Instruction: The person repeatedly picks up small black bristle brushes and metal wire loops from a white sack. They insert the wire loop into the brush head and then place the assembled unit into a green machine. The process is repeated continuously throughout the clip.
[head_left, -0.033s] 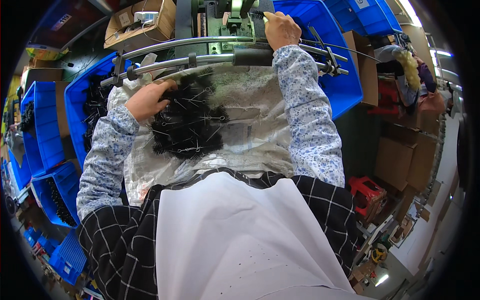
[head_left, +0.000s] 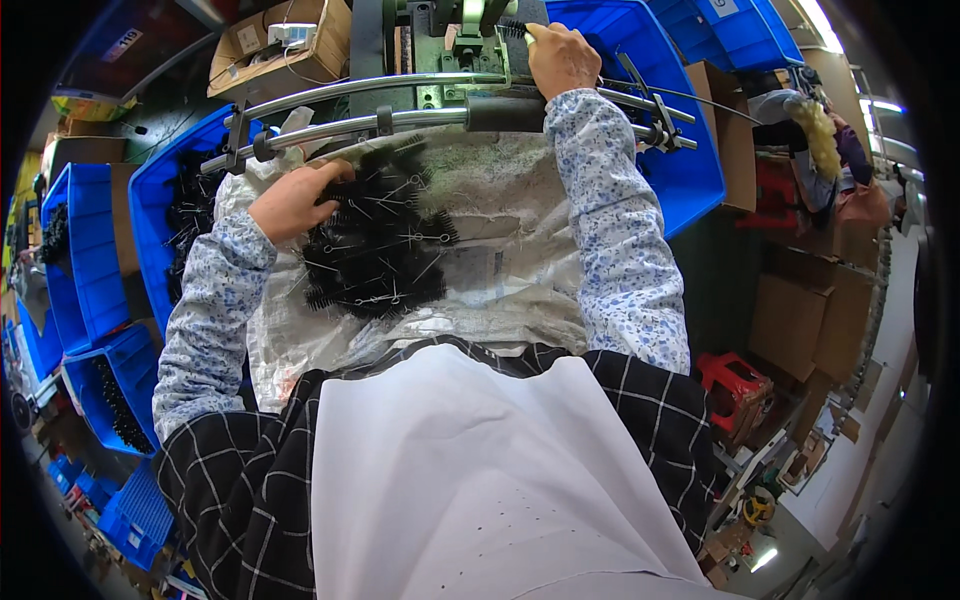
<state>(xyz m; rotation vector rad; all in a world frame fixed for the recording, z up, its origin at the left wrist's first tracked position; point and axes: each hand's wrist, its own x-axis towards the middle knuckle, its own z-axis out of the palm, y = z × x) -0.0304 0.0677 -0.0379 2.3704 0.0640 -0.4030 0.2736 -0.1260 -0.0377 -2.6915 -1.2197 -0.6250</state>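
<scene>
A pile of small black-bristled twisted-wire brushes [head_left: 375, 240] with looped wire ends lies on a white woven sheet [head_left: 520, 290] over my lap. At the pile's far left edge my left hand [head_left: 297, 200] rests, its thumb and fingers bent but apart against the bristles. Its fingertips are partly hidden there. My right hand [head_left: 566, 62] is raised to the metal machine [head_left: 430, 95], closed on one black wire brush [head_left: 513, 29]. That brush's bristles stick out to the left of my fingers, beside the machine's working parts.
Two curved steel rails [head_left: 410, 119] run across in front of the machine. A blue bin [head_left: 150, 215] with black brushes stands at left, another blue bin [head_left: 695, 190] at right. A cardboard box [head_left: 325, 60] sits at far left, a red stool [head_left: 735, 395] at lower right.
</scene>
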